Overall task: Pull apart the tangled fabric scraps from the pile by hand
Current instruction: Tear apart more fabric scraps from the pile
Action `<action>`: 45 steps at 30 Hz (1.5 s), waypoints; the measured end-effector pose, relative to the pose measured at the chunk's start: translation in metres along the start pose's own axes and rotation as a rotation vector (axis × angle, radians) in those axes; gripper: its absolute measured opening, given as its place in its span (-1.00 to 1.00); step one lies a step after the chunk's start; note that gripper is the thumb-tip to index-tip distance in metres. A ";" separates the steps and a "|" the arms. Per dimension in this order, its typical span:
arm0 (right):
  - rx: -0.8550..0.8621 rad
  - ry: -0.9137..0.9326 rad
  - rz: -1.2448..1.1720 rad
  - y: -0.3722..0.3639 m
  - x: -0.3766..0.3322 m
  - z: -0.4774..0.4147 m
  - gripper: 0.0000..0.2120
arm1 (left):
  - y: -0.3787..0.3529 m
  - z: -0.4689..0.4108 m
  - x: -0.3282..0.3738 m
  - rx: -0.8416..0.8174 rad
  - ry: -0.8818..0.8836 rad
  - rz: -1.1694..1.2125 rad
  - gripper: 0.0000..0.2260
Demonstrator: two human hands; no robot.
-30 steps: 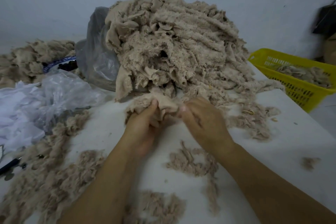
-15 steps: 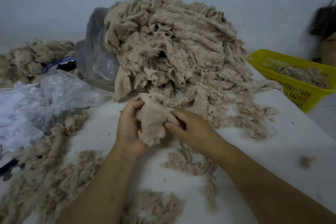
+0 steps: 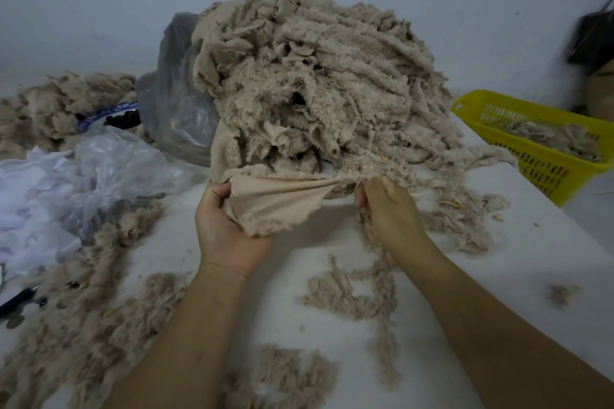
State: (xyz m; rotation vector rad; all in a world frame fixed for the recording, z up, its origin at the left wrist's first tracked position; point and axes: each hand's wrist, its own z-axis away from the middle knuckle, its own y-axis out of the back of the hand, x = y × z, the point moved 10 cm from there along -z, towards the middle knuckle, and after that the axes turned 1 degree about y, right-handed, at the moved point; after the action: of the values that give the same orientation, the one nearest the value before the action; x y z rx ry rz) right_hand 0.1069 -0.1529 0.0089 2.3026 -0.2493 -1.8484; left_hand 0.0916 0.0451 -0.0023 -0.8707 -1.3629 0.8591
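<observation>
Head view: a beige fabric scrap (image 3: 275, 202) is held stretched pretty taut just in front of the big tangled pile (image 3: 315, 83), mid-way across the white table (image 3: 548, 242). Its left edge is gripped in the curled fingers of the left hand (image 3: 229, 229), and its right corner is pinched by the right hand (image 3: 388, 209). A yellow basket (image 3: 538, 173) holding more scraps is parked far right, and crumpled clear plastic bags (image 3: 109, 163) are piled at the left.

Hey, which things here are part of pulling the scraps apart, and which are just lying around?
In the job: left hand and right hand, both gripping the stretched scrap; the big scrap pile behind it.
Lying about: grey bag, clear plastic bags, pen, yellow basket holding a few scraps.
</observation>
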 end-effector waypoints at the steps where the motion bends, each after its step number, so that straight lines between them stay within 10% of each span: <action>1: 0.027 -0.034 -0.012 0.001 0.003 -0.001 -0.59 | 0.001 0.000 -0.001 0.017 0.002 0.006 -0.65; 8: 0.354 -0.179 -0.042 0.059 0.023 -0.010 -0.51 | 0.030 -0.001 0.032 0.149 -0.109 0.054 -0.74; 16: -0.550 0.391 0.868 -0.068 -0.011 0.024 -0.60 | 0.015 -0.002 0.004 0.129 -0.030 0.041 -0.80; 23: 0.120 0.709 0.571 -0.018 -0.082 0.032 -0.53 | -0.008 0.001 -0.006 0.018 0.032 -0.054 -0.73; 29: -0.233 0.412 0.588 -0.061 -0.037 0.023 -0.54 | -0.016 0.019 -0.063 -0.161 0.228 -0.689 -0.69; 33: 0.048 0.186 0.327 -0.007 -0.018 0.001 -0.71 | -0.017 0.016 -0.059 -0.224 0.118 -0.938 -0.48; 38: 0.628 0.088 -0.747 0.104 0.009 -0.010 -0.74 | -0.021 0.014 -0.051 -0.239 0.039 -1.093 -0.65; 45: 0.118 -0.106 0.306 0.027 0.033 -0.025 -0.79 | -0.008 0.010 -0.044 -0.074 0.006 -1.044 -0.73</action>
State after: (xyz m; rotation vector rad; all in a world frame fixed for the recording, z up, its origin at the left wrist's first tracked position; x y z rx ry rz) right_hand 0.1374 -0.1857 -0.0105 2.0951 -0.7016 -1.8412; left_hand 0.0809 0.0024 -0.0144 -0.1224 -1.5815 -0.0079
